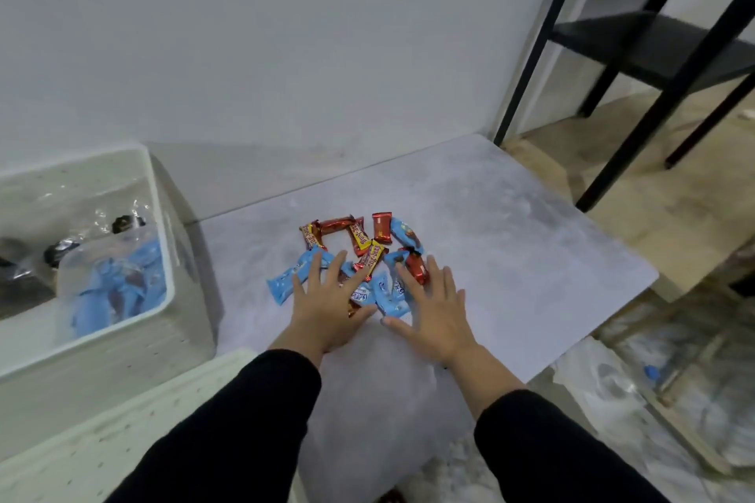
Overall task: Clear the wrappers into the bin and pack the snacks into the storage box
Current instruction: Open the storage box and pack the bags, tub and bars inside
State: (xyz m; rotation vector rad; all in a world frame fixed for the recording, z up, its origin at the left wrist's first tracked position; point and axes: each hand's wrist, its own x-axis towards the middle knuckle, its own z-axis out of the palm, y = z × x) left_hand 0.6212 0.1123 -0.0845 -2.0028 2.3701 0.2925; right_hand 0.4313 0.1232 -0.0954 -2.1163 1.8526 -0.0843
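Observation:
A pile of small snack packs [359, 249] lies on the grey tabletop [510, 241]: several light blue ones and several red and yellow ones. My left hand [331, 298] rests flat on the pile's near left side, fingers spread over a blue pack [292, 278]. My right hand [433, 306] lies flat on the near right side, fingertips touching a red pack [416, 269] and blue packs [390, 294]. Neither hand grips anything. A white storage box [159, 224] stands at the left, holding blue packs in a clear bag [118, 290] and dark items.
The box's white lid [122, 433] lies in front of it at the lower left. A black metal shelf frame [637, 53] stands at the back right beyond the table corner. A white wall runs behind the table. Clear plastic and clutter lie on the floor to the right.

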